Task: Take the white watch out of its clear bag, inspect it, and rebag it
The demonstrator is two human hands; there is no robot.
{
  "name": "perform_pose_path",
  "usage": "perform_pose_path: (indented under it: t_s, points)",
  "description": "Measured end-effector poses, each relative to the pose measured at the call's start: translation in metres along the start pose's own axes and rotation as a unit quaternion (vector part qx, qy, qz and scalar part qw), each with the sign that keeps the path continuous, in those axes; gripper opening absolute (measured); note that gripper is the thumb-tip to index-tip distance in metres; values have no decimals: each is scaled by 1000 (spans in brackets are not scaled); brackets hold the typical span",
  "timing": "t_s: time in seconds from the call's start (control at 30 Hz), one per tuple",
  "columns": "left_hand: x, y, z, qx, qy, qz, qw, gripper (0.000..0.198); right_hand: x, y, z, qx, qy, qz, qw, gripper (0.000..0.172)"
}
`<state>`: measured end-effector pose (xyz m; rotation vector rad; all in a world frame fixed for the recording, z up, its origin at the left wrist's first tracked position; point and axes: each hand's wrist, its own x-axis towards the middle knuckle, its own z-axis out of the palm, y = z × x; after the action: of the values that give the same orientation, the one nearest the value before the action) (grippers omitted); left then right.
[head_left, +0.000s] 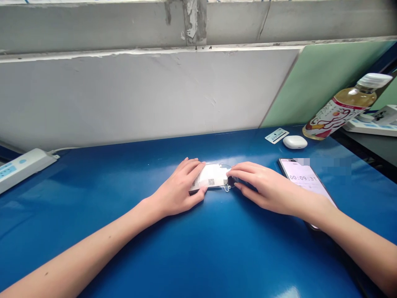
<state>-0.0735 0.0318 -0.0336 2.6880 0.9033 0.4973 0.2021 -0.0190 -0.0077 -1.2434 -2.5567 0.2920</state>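
Note:
A flat white packet (211, 175) with a printed QR code lies on the blue table, with clear plastic and a small chain (227, 188) at its right end. My left hand (180, 188) grips the packet's left end, fingers along the far edge and thumb along the near edge. At the other end, the bent fingers and thumb of my right hand (263, 186) close around the clear plastic, by a small dark spot. Exactly what the right fingertips pinch is partly hidden.
Partly under my right forearm is a phone (302, 176) showing a timer. Behind it sit a white earbud case (295, 142), a small card (277, 135) and a drink bottle (338, 111). A power strip (25, 165) rests at the left, and a wall panel (139, 95) bounds the table's back.

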Motion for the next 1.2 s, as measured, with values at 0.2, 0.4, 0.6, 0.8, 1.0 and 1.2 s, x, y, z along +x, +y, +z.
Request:
perform_pose_path:
  t_s: [0.2,0.4,0.6,0.8,1.0,1.2]
  points:
    - [1,0,-1,2,-6,4,1000,56,-6,1,-4,-93,48,-4,995,33]
    - [-1,-2,0,5,11,39,999,54,-12,-2,8,-118,20,-4,993,41]
    - [1,0,-1,-5,17,51,999,51,-10,-6,16,-102,14,-4,995,46]
    - [0,-3,1,-18,21,68,997,50,-10,-20,19,-57,-18,6,998,57]
    - [0,-3,2,0,8,71,997,50,-10,-20,19,-60,-42,38,997,68]
    - [-1,9,2,47,-27,21,998,50,-14,-19,16,-73,-50,45,995,67]
